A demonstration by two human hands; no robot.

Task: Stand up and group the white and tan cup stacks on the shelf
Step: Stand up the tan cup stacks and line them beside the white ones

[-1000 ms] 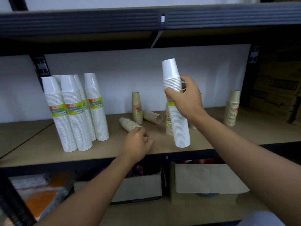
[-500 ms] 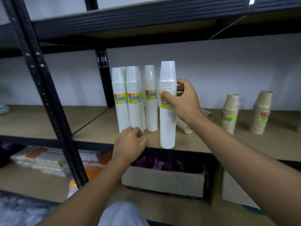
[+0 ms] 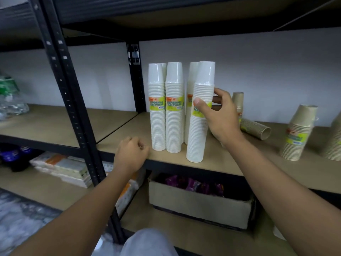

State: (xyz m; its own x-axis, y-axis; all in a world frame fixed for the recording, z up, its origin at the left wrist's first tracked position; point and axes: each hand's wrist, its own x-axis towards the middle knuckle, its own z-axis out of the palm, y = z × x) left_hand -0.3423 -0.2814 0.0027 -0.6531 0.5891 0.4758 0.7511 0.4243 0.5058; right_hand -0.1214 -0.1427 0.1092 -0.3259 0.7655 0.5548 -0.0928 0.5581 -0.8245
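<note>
Nearest: grey-clad knee (image 3: 147, 242) at the bottom edge, both bare forearms reaching up and forward.

Left hand (image 3: 130, 154) at the shelf's front edge (image 3: 166, 166), fingers curled into a loose fist, holding nothing visible. It sits just left of the white stacks, not touching them.

Right hand (image 3: 220, 115) grips the front white cup stack (image 3: 200, 115) at mid-height, over its yellow-green label. Thumb on the near face, fingers wrapped round the far right side. This stack stands upright, leaning slightly, its base near the shelf's front edge.

Just behind and left: the other white cup stacks (image 3: 174, 108), upright, packed close together, labels facing out. The held stack is right up against this group; cannot tell if it touches.

Behind the right hand: one tan stack (image 3: 238, 102) upright, partly hidden by the hand. A tan stack on its side (image 3: 255, 126) lies right of the wrist, open end toward the right. Further right, well apart, an upright tan stack (image 3: 299, 132) leaning a little.

Below the shelf: cardboard box (image 3: 199, 204) with purple packets.
</note>
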